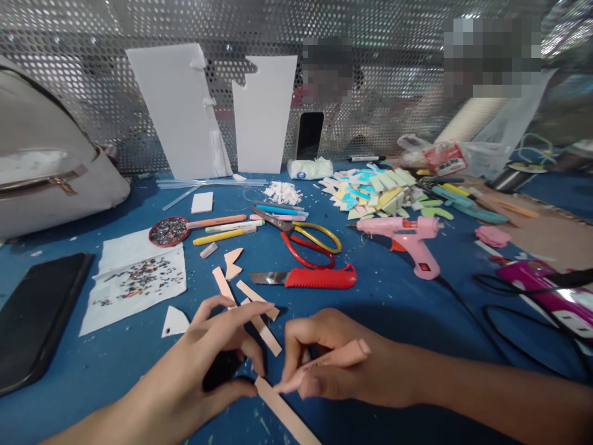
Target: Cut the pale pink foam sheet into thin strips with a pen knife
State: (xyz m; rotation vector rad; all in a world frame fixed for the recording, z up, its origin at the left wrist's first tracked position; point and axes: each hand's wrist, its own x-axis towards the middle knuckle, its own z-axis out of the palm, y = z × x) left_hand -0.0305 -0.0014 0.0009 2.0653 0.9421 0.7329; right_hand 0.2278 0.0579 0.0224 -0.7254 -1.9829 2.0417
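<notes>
My left hand (210,355) pinches the near-left strip, a peach-coloured piece of foam or card (288,413), at its upper end between thumb and fingertip. My right hand (331,330) grips a peach-orange marker (340,357) like a pen, its tip at the strip's edge close to my left fingers. Beyond my left hand lie more peach strips (266,330), partly under its fingers, and an angular peach scrap (233,262). A white rounded piece (175,321) with a black dot lies beside my left wrist.
A red utility knife (319,277) with its blade out and scissors (290,232) lie ahead. A pink glue gun (403,238) with a cord is at right. A phone (41,315), glitter on paper (104,309), markers (225,236) and paper scraps (375,188) surround the work.
</notes>
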